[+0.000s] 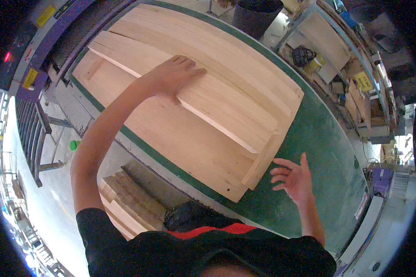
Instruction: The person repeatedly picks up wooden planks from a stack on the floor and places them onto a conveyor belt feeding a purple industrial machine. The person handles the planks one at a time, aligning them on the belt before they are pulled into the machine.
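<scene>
Several long pale wooden boards lie side by side over a wide wooden panel [189, 147]. Across one narrow board [226, 111] my left hand [178, 76] is closed, its thumb at the near edge and its fingers bent over toward the far edge. A short wooden strip [260, 161] runs crosswise at the boards' right ends. Just right of that strip, my right hand [293, 180] hangs over the green tabletop [319, 152], open and holding nothing, with its fingers apart.
Below the table's near edge sits a stack of wooden pieces [134, 203]. A dark bin [256, 16] stands beyond the far edge. Shelving [328, 46] with assorted items is at the far right. A slatted metal rack [32, 134] stands to the left.
</scene>
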Demonstrator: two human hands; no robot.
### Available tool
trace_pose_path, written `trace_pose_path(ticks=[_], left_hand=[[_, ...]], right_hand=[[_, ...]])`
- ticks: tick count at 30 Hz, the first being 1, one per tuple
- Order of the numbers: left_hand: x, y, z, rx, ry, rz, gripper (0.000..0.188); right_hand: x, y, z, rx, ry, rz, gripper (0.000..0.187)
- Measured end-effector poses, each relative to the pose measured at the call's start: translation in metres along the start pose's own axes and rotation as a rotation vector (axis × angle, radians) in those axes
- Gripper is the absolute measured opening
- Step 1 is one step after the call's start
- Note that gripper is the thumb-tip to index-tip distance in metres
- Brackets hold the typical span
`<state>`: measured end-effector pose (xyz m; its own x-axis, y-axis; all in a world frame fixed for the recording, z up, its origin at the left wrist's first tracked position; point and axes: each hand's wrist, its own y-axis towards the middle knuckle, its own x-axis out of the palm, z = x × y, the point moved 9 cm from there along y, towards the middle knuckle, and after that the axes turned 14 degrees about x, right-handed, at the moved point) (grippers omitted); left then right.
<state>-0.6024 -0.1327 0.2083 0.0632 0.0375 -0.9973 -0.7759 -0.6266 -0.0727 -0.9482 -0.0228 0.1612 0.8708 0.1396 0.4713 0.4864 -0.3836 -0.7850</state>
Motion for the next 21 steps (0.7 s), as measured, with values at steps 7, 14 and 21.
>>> trace_pose_path(ticks=[7,14,21], left_hand=[[-0.051,-0.048,-0.004,-0.215,-0.115,0.457,0.081],[-0.012,-0.269,0.06,-0.832,0.044,0.813,0.047],[0.115,-0.467,0.376,-1.811,0.156,1.045,0.038]], right_hand=[[-0.02,-0.003,-0.012,-0.321,-0.213,0.298,0.067],[0.056,0.0,0.013,-0.627,-0.854,0.209,0.058],[0.194,0.043,0.156,-0.447,-1.002,-0.317,0.041]])
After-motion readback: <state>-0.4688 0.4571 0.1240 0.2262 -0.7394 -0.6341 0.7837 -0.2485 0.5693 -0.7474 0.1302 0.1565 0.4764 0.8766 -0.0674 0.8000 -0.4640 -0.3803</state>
